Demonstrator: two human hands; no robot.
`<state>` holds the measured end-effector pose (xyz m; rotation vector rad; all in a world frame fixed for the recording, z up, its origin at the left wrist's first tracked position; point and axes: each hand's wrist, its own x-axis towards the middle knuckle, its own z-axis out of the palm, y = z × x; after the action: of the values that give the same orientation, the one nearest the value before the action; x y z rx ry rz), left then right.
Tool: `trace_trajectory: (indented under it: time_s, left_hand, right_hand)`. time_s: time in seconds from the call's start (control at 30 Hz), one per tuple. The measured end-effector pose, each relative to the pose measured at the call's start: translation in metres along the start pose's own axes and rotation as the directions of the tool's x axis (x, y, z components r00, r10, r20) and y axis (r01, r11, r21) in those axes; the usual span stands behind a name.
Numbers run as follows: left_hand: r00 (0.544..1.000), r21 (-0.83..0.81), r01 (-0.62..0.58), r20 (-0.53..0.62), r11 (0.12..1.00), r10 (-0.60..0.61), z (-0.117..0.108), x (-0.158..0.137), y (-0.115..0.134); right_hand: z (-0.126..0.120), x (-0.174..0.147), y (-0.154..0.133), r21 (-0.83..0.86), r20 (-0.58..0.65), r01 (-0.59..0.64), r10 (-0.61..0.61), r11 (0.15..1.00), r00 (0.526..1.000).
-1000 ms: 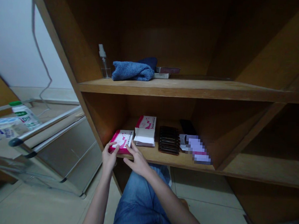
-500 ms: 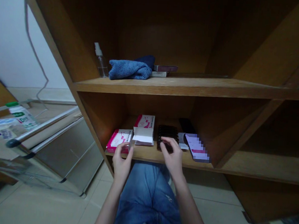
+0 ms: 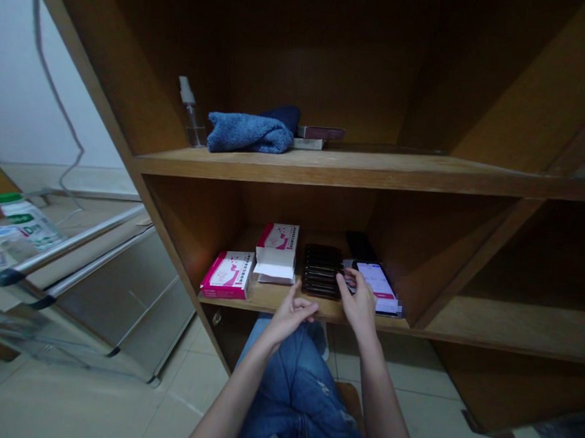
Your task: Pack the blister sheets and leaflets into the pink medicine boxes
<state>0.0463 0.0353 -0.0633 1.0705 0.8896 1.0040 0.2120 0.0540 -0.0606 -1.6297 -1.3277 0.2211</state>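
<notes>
My left hand (image 3: 293, 316) hovers at the front edge of the lower shelf, fingers apart and holding nothing. Just behind it lies a dark brown, glossy, ridged block (image 3: 321, 271), like a row of small dark bottles or ampoules; its exact kind is unclear. At the right end of this block is my right hand (image 3: 359, 302), thumb and fingers apart; whether it touches the block I cannot tell. A phone (image 3: 378, 285) with a lit screen lies beside that hand. To the left are a closed pink-and-white box (image 3: 228, 274) and another pink-and-white box (image 3: 278, 248) with its white flap open.
A dark flat object (image 3: 361, 245) lies farther back. On the upper shelf (image 3: 376, 161) are a spray bottle (image 3: 194, 122), a blue towel (image 3: 251, 133) and small boxes (image 3: 321, 134). At left stands a metal-framed cart (image 3: 104, 259) with a green-capped white bottle (image 3: 29, 224).
My left hand has moved right, away from the closed box to in front of the dark block. My right hand has shifted from over the block to its right end.
</notes>
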Motion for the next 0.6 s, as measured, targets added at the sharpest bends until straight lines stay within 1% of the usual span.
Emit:
trace_trajectory:
  time_s: [0.1,0.3,0.43,0.53,0.6]
  left_hand:
    - [1.000,-0.027,0.005,-0.003,1.000,-0.005,0.0014,0.0018,-0.0002]
    - [1.000,-0.031,0.014,-0.011,0.999,-0.014,0.0009,0.0025,0.0000]
    - [0.999,-0.019,0.034,-0.019,0.999,-0.034,0.0004,0.0037,0.0024]
    - [0.998,-0.006,0.053,-0.027,0.999,-0.053,0.0006,0.0050,0.0050]
    - [0.998,-0.012,0.058,-0.027,0.998,-0.059,0.0007,0.0056,0.0064]
  right_hand:
    - [-0.0009,0.0001,-0.0019,-0.055,0.022,-0.025,0.026,0.998,0.999]
    - [-0.0009,0.0033,-0.0018,-0.087,0.046,-0.027,0.031,0.996,0.998]
    - [0.0005,0.0052,-0.0013,-0.093,0.042,-0.042,0.046,0.995,0.998]
    - [0.0013,0.0059,-0.0017,-0.128,0.043,-0.055,0.060,0.990,0.997]
    - [0.0017,0.0062,-0.0024,-0.155,0.041,-0.042,0.049,0.987,0.998]
